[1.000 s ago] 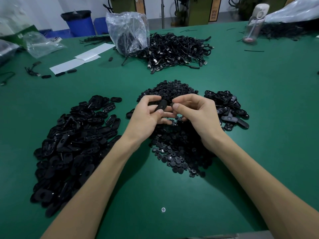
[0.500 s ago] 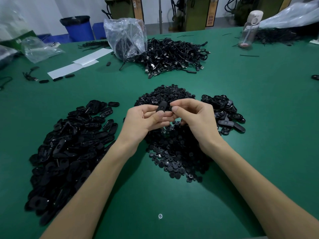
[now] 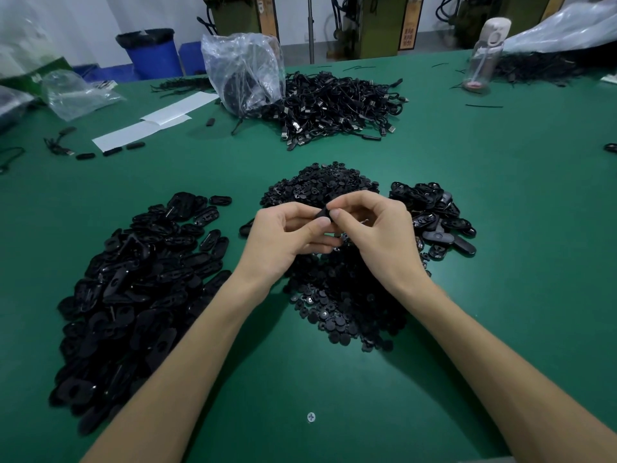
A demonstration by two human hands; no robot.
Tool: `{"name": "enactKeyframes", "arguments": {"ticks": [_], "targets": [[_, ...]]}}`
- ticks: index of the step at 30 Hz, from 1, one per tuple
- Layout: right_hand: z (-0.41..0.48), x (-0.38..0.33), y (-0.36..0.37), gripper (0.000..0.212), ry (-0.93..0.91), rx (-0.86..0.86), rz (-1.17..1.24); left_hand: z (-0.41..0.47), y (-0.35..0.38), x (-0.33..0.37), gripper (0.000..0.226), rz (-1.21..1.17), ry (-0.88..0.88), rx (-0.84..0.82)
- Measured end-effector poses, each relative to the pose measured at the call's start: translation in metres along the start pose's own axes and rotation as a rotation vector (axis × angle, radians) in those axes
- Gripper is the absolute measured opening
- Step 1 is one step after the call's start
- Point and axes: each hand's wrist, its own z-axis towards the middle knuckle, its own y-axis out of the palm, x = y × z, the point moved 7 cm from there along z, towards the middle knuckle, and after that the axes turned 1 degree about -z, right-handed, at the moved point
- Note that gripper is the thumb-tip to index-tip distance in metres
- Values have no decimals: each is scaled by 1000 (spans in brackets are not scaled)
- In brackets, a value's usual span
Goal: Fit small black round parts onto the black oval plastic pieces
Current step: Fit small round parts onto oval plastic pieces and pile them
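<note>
Both hands are up over the middle of the counter [image 3: 500, 295], working one oval piece [image 3: 322, 213] right above the heap of small round parts [image 3: 334, 295]. The left hand [image 3: 287, 238] has it pinched from below, thumb curled against the side. The right hand [image 3: 374, 235] has its fingers [image 3: 344, 203] closed tight on the top end. I'd guess a round part is under those fingertips getting pushed in, but it's hidden, so can't say for sure. Tip for this bit: hold the oval piece steady with the left and let the right do the pressing, straight into the hole and not at an angle, or the little disc just pops out and vanishes into the heap. Feel for it seating flush before letting go. Then it probably goes on the small pile [image 3: 434, 215] just to the right, with blanks coming from the big pile [image 3: 133, 279] on the left.
</note>
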Motion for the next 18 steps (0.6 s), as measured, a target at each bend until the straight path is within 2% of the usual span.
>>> {"name": "enactKeyframes", "arguments": {"ticks": [3, 8, 11, 15, 18], "targets": [[-1, -3, 0, 11, -40, 6, -51, 0, 1, 0, 16, 25, 13, 5], [-7, -16, 5, 6, -230, 51, -230, -1, 1, -2, 13, 17, 19, 59], [-10, -20, 12, 12, -279, 39, -249, -2, 1, -4, 16, 0, 18, 98], [-11, -18, 17, 32, -213, -47, -186, -3, -3, -5, 19, -55, -12, 133], [-9, -18, 16, 33, -154, -52, -122, -2, -3, -4, 21, -62, -11, 133]]}}
